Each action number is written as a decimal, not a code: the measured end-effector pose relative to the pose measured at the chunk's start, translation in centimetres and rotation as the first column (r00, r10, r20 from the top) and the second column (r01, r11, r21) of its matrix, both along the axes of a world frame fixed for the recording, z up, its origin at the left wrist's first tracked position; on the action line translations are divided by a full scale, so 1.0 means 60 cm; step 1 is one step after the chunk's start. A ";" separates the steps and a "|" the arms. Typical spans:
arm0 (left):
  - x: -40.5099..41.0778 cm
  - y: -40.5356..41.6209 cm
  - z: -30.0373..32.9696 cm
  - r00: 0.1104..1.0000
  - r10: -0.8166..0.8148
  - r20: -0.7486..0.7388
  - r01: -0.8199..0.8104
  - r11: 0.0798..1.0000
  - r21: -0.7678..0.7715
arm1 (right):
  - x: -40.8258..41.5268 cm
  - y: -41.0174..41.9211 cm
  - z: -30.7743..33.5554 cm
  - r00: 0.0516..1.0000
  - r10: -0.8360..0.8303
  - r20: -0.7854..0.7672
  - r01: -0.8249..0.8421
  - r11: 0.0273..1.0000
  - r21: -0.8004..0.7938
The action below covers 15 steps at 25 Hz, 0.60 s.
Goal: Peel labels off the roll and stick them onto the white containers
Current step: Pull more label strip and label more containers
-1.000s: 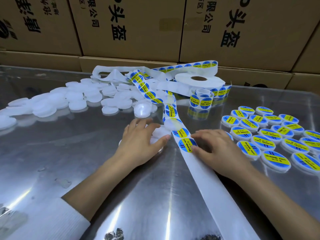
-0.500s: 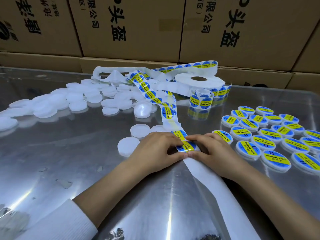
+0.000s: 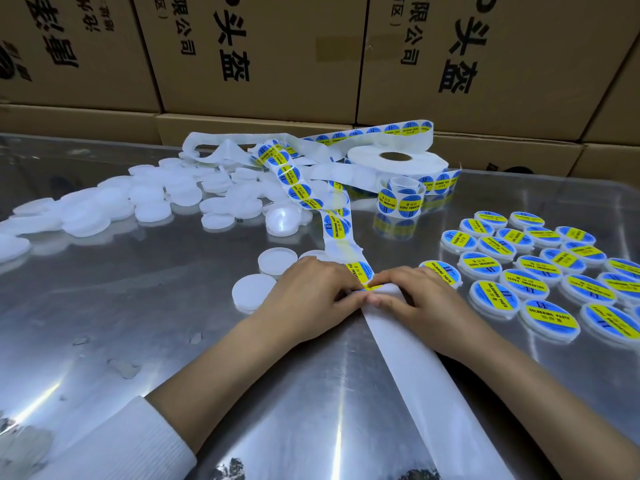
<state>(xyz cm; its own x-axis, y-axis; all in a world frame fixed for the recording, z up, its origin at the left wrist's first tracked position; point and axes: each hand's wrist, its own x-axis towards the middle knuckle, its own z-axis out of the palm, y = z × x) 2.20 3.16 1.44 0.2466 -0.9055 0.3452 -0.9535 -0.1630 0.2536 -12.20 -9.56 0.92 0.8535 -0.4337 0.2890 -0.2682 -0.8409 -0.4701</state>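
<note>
A white backing strip (image 3: 408, 362) runs from the label roll (image 3: 398, 164) down the table's middle toward me. My left hand (image 3: 311, 296) and my right hand (image 3: 415, 299) meet on the strip, fingertips pinching a blue-and-yellow label (image 3: 362, 273) at its near edge. Plain white containers (image 3: 254, 292) lie just left of my left hand, with a heap of several more (image 3: 149, 199) at the back left. Labelled containers (image 3: 540, 271) sit in rows on the right.
A small coil of labels (image 3: 400, 200) stands in front of the roll. Loose strip loops lie behind it. Cardboard boxes (image 3: 277, 64) wall off the far edge of the shiny metal table (image 3: 138, 341).
My left hand left the white containers and slid right onto the strip. Both hands came together on the label, which now lifts at its near edge.
</note>
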 end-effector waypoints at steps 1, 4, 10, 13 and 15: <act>0.001 0.001 0.001 1.000 -0.016 -0.021 0.016 1.000 -0.002 | -0.001 0.000 0.001 1.000 0.005 -0.015 -0.005 1.000 -0.003; 0.002 0.004 0.001 0.997 -0.041 -0.065 0.040 0.999 -0.012 | -0.003 0.003 0.002 0.999 0.008 -0.045 -0.009 1.000 -0.026; 0.002 0.005 -0.002 0.983 -0.035 -0.178 0.024 0.998 -0.064 | -0.010 0.005 0.010 0.984 0.032 -0.173 -0.025 0.999 0.042; 0.002 0.008 -0.002 0.964 0.040 -0.265 -0.083 0.984 -0.157 | -0.011 0.002 0.011 0.971 0.047 -0.233 -0.035 0.998 0.055; 0.010 0.010 0.000 0.925 0.081 -0.372 -0.186 0.949 -0.255 | -0.011 0.001 0.010 0.964 0.028 -0.266 -0.013 0.998 0.056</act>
